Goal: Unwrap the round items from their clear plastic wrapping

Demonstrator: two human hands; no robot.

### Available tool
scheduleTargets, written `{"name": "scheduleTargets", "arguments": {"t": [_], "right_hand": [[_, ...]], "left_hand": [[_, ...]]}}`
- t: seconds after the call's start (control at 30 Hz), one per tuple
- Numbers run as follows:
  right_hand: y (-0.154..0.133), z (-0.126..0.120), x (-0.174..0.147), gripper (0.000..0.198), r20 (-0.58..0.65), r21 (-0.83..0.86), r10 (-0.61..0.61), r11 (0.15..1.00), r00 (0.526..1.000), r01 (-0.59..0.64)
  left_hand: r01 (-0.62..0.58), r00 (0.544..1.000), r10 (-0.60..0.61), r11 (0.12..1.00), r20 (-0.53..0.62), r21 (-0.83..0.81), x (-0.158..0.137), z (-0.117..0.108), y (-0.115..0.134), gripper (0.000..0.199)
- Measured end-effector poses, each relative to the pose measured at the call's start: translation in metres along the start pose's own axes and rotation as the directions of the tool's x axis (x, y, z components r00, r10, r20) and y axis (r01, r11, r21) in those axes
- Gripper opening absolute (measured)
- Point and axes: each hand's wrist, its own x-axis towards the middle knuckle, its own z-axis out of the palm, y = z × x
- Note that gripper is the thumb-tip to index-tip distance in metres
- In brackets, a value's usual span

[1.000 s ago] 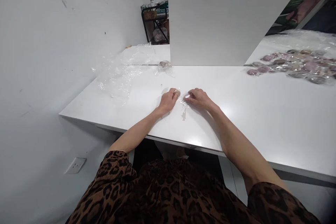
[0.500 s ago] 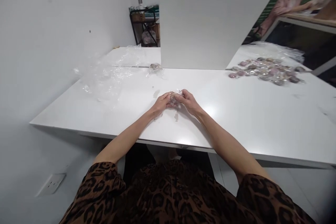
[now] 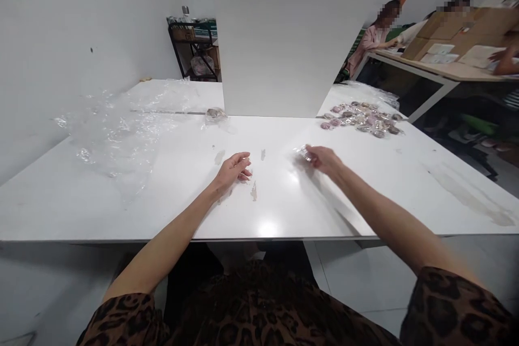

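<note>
My right hand (image 3: 326, 161) grips a small clear plastic packet (image 3: 302, 154) at one end, just above the white table (image 3: 186, 194); blur hides what is inside it. To the left, my left hand (image 3: 234, 168) rests near the tabletop with its fingers loosely apart and nothing in them. A wrapped brownish piece (image 3: 214, 113) lies farther back on the left. At the back right is a pile of plastic-wrapped pink and brown pieces (image 3: 365, 118).
Crumpled clear plastic bags (image 3: 117, 140) cover the left side of the table. An upright white panel (image 3: 275, 38) stands at the back. Behind right, people sit at another table (image 3: 438, 71) with a cardboard box (image 3: 472, 32). A dark shelf (image 3: 192, 46) is at the back left.
Both hands held the packet together before. My left hand has let go, and my right hand has carried the packet to the right. The camera view has turned rightward.
</note>
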Motion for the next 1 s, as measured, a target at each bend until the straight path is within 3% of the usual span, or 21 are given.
{"name": "scheduleTargets", "arguments": {"t": [0.13, 0.23, 0.33, 0.43, 0.53, 0.67, 0.77, 0.9, 1.0], "right_hand": [[-0.057, -0.034, 0.083, 0.018, -0.262, 0.052, -0.039, 0.997, 0.964, 0.055], [-0.069, -0.031, 0.105, 0.016, -0.317, 0.099, -0.023, 0.993, 0.948, 0.057], [-0.042, -0.003, 0.076, 0.021, -0.143, 0.154, 0.033, 0.988, 0.989, -0.01], [-0.005, 0.032, 0.015, 0.027, 0.09, 0.148, 0.067, 0.986, 0.994, -0.08], [0.016, 0.067, -0.048, 0.03, 0.321, 0.122, 0.093, 0.983, 0.943, -0.139], [0.015, 0.108, -0.105, 0.032, 0.534, 0.171, 0.069, 0.967, 0.843, -0.188], [0.012, 0.131, -0.121, 0.034, 0.588, 0.21, 0.035, 0.958, 0.808, -0.194], [0.021, 0.145, -0.12, 0.035, 0.525, 0.232, 0.027, 0.957, 0.851, -0.174], [0.03, 0.142, -0.112, 0.033, 0.478, 0.211, 0.044, 0.964, 0.877, -0.164]], "left_hand": [[-0.037, 0.999, 0.038, 0.998, -0.001, 0.043, 0.001, -0.002, -0.001, 0.043], [-0.049, 0.998, 0.052, 0.996, -0.038, 0.074, 0.004, -0.006, -0.003, 0.042], [-0.06, 0.995, 0.066, 0.995, -0.072, 0.082, 0.006, -0.008, -0.005, 0.039], [-0.07, 0.993, 0.077, 0.995, -0.088, 0.076, 0.008, -0.008, -0.007, 0.034], [-0.073, 0.987, 0.084, 0.994, -0.137, 0.081, 0.009, -0.005, -0.007, 0.029], [-0.095, 0.955, 0.121, 0.99, -0.27, 0.107, 0.012, -0.006, -0.008, 0.025], [-0.123, 0.903, 0.189, 0.974, -0.386, 0.19, 0.02, -0.017, -0.01, 0.025], [-0.053, 0.802, 0.298, 0.898, -0.517, 0.436, 0.039, -0.049, -0.01, 0.029], [0.033, 0.767, 0.358, 0.807, -0.532, 0.59, 0.061, -0.074, -0.003, 0.031]]}}
